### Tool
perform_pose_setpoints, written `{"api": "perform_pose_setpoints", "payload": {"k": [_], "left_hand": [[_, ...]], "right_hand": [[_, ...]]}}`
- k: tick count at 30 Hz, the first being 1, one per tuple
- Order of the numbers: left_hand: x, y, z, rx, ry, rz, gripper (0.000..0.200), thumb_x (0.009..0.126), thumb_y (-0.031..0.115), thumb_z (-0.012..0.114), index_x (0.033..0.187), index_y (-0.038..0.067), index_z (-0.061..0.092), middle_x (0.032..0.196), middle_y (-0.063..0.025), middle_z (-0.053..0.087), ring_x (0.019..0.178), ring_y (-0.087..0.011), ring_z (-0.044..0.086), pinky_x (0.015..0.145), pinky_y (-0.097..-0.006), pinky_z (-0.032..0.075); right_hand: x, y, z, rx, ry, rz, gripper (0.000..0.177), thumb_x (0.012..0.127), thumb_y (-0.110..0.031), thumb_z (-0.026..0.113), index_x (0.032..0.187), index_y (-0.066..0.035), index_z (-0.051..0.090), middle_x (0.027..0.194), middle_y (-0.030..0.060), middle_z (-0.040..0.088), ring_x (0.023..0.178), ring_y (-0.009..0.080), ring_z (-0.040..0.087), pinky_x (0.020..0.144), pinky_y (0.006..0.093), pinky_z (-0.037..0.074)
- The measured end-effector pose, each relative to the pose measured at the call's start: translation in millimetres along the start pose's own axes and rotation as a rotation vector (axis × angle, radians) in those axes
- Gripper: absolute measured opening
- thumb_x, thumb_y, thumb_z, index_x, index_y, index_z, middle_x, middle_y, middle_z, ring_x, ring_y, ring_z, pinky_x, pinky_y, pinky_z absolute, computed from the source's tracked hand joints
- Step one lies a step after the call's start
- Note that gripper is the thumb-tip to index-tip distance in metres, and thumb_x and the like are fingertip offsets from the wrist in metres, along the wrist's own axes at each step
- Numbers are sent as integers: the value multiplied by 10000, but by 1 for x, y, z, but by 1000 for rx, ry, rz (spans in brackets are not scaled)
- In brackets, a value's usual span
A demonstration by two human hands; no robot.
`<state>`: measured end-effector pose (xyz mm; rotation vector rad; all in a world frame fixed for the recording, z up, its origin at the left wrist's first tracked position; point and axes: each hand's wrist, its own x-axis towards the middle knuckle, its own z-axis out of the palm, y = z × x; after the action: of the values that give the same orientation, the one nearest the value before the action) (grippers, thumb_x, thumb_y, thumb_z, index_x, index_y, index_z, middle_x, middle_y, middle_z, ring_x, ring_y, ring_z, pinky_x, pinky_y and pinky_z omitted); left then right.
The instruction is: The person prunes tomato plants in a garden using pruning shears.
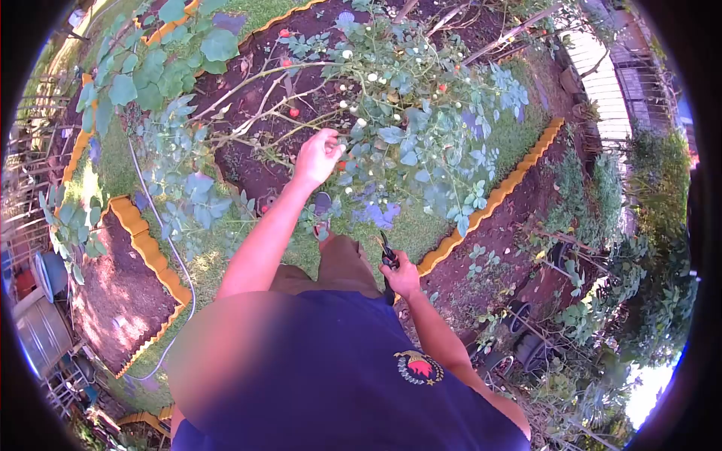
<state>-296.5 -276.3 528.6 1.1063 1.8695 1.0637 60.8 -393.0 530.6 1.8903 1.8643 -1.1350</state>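
My left hand [317, 158] is raised at the near side of a tomato plant [406, 113], its fingers pinched together against the foliage. Whatever lies between those fingertips is too small to make out. Just below them hangs a red tomato [341, 165]. Pale unripe tomatoes [361, 122] and another red tomato [294, 113] show among the stems. Lower and to the right, my right hand [404, 276] is wrapped round dark-handled pruning shears [388, 254], their tips pointing up and away from my body.
Yellow scalloped edging [496, 197] borders soil beds on both sides. A pale hose [171, 244] runs over the grass at left. Bare branches [259, 83] spread left of the plant. Old tires [530, 349] lie at right, and a metal drum [47, 334] stands far left.
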Motion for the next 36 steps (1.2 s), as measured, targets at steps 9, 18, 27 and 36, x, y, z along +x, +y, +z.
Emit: {"api": "perform_pose_setpoints", "payload": {"k": [9, 18, 27, 36], "left_hand": [[48, -36, 78, -61, -42, -236, 422, 829, 85, 762, 1240, 77, 667, 1082, -100, 713, 720, -169, 653, 707, -322, 532], [22, -47, 79, 73, 39, -8, 164, 841, 57, 699, 995, 105, 730, 1232, -89, 622, 918, -286, 690, 820, -412, 558], [32, -65, 86, -97, -105, -159, 194, 837, 39, 685, 1028, 43, 717, 1229, -127, 670, 867, -270, 703, 791, -386, 565], [45, -58, 72, -169, -99, -216, 186, 842, 126, 701, 1006, 42, 727, 1031, -138, 709, 800, -250, 689, 735, -367, 550]], "right_hand": [[47, -69, -46, 377, -24, -105, 672, 792, -323, 772, 1348, -40, 524, 1061, 169, 713, 1021, 317, 684, 933, 424, 510], [76, -134, -66, 700, -80, -70, 585, 872, -217, 734, 1350, 23, 497, 985, 123, 692, 846, 172, 661, 767, 320, 531], [141, -185, -63, 1070, -188, 111, 489, 928, -255, 706, 1291, 32, 549, 880, 100, 696, 703, 147, 663, 629, 270, 526], [163, -201, -55, 1011, -151, 160, 409, 939, -288, 695, 1172, 36, 605, 857, 105, 679, 669, 170, 667, 607, 290, 547]]}}
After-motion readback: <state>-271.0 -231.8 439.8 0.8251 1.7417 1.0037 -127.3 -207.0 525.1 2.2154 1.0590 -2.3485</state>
